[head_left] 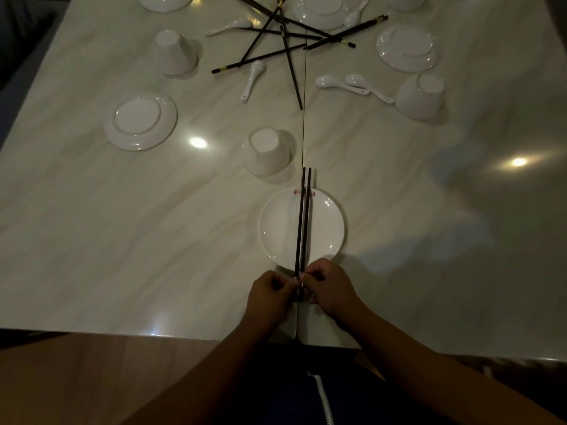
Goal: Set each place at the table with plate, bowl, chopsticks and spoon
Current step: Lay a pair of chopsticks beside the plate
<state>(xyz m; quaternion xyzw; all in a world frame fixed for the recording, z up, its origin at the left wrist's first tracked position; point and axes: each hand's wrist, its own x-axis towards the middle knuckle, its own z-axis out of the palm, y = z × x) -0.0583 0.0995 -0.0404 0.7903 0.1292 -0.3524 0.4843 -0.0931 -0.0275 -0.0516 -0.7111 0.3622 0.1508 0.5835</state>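
— Pale marbled tabletop (92, 225), glossy, in a dim room: what occupies the near place?

— One upright white plate (325, 228), with a small red mark at its far rim. A pair of dark chopsticks (299, 222) runs across it, pointing away from the person, tips just past the far rim.

— And the hands?

— Meeting at the near ends of the pair are the left hand (270, 296) and right hand (329, 291), just short of the plate's near rim. The fingers of both are curled, pinching the sticks against the thumbs. Whether the sticks rest on the plate or hover above it cannot be told.

— What does this place lack?

— Bowl and spoon, by my reading. An overturned bowl (267, 151) stands just beyond the tips, slightly left. A porcelain spoon (253, 78) lies farther off, beside the tangled heap of chopsticks (285, 35).

— What could go wrong from here?

— Three things, probably. Slender sticks released on a raised rim may roll apart or slide off, since the plate offers no flat seat. A forward push while evening the ends could drive the tips toward the overturned bowl, which stands near them. Pressing down at the near ends could tilt the plate or make it skate on the glossy surface.
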